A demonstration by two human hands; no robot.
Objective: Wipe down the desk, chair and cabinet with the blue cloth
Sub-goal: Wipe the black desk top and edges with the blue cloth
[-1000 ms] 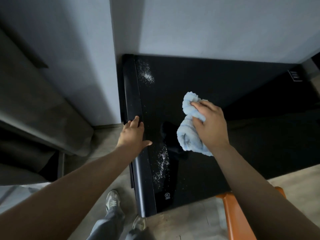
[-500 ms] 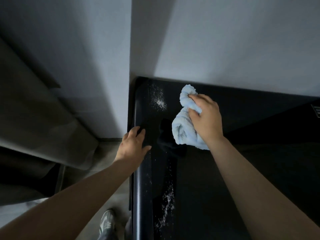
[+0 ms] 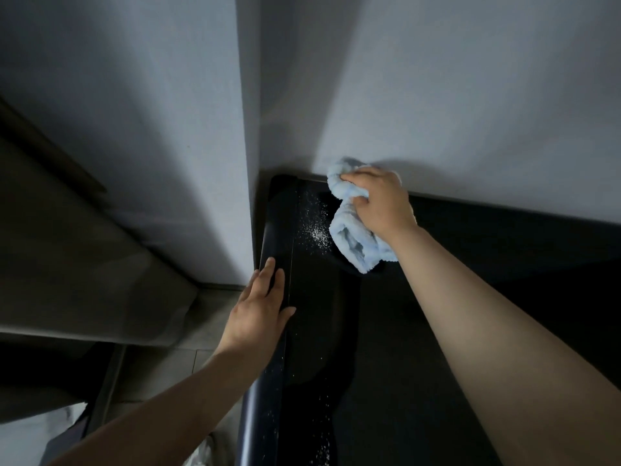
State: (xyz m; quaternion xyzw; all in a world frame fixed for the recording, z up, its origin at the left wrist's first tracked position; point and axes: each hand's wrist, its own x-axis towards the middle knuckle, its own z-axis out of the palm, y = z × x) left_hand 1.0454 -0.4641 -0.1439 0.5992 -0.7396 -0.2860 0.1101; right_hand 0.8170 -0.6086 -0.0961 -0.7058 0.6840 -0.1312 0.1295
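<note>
No legible text, label, brand mark, number or sign anywhere in the head view. Surfaces checked: black desk between and beside the left hand and right hand, blue cloth gripped in the right hand, grey wall beyond both hands; none carries readable marking. White specks on the desk just left of the right hand are loose grains, not characters.

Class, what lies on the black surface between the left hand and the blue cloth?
Head view: scattered white specks on the black surface, close beside the blue cloth.
</note>
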